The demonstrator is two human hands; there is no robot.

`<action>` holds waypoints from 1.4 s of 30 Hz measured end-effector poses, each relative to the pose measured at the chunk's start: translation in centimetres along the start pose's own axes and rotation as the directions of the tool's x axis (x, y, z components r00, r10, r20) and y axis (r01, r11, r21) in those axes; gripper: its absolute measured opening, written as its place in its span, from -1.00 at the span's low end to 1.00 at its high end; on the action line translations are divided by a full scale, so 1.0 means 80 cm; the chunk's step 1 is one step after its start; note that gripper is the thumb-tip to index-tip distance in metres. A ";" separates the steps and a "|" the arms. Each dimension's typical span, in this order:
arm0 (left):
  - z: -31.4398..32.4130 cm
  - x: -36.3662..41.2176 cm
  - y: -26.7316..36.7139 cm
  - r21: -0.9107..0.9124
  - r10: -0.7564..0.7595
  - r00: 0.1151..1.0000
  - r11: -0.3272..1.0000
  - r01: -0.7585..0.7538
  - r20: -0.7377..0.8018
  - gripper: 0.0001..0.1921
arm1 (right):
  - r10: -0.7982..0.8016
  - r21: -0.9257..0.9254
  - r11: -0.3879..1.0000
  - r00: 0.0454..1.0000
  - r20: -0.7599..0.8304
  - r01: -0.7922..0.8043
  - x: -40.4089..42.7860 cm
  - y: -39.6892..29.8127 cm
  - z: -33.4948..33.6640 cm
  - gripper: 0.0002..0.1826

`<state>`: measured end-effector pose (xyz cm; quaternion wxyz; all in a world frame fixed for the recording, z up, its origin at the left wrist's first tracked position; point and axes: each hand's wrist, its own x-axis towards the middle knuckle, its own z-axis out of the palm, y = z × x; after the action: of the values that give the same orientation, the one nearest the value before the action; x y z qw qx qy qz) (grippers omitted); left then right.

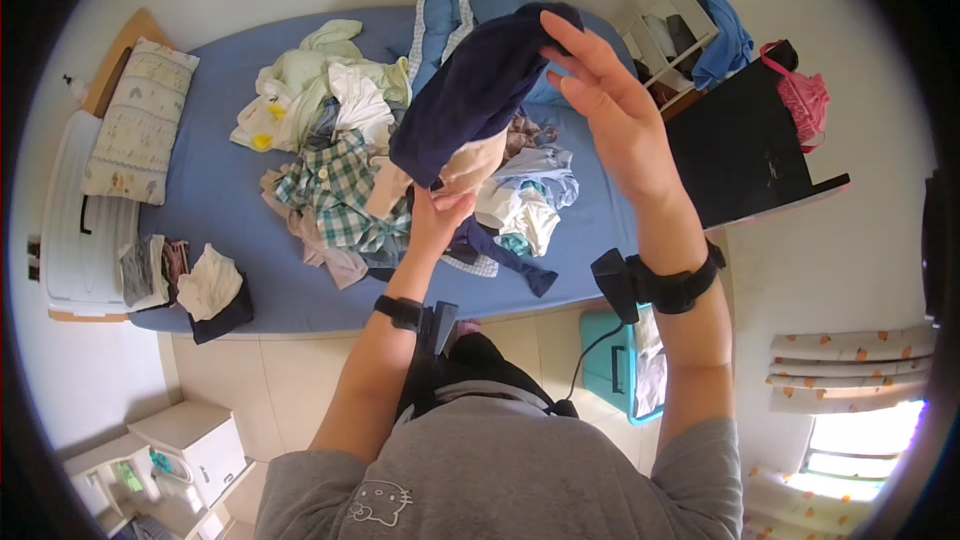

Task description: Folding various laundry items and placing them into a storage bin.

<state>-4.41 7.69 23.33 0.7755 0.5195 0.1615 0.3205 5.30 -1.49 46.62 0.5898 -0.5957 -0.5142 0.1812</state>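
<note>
A navy cloth garment [472, 90] is raised above the bed, slanting up to the right. My left hand [439, 217] pinches its lower end, where a beige cloth [476, 161] shows beneath the navy fabric. At the upper end, my right hand [607, 105] has its fingertips against the navy edge, with the fingers spread; whether they grip it cannot be told. Below lies a heap of loose clothes, among them a green-and-white checked shirt [341, 187], a pale green garment [300, 82] and white cloth [532, 217]. A navy strip of fabric [517, 262] trails beside my left hand.
The clothes lie on a bed with a blue sheet [225, 195]. A patterned pillow [142, 120] and a lidded plastic box [82, 240] stand left, near a dark bin [225, 315] with white cloth on it. A teal storage box [607, 367] sits on the floor by a black cabinet [739, 157].
</note>
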 end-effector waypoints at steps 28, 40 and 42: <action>0.029 -0.002 0.008 0.745 -0.122 0.970 0.662 -0.077 0.209 -0.72 | 0.222 -0.651 0.758 0.956 0.189 -0.047 -0.109 0.195 0.042 -0.27; 0.009 -0.009 0.021 0.608 -0.055 0.971 0.787 -0.102 0.234 -0.68 | 0.289 -0.637 0.745 0.956 0.043 -0.197 -0.080 0.181 0.034 -0.71; -0.001 -0.016 0.019 0.640 -0.083 0.982 0.767 -0.046 0.170 -0.67 | 0.238 -0.597 0.773 0.970 -0.038 -0.213 -0.070 0.161 0.033 -0.74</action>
<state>-5.90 7.31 24.52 0.5665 0.7789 0.1923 0.1880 6.00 -1.85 32.34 0.3357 -0.8045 -0.4813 0.0913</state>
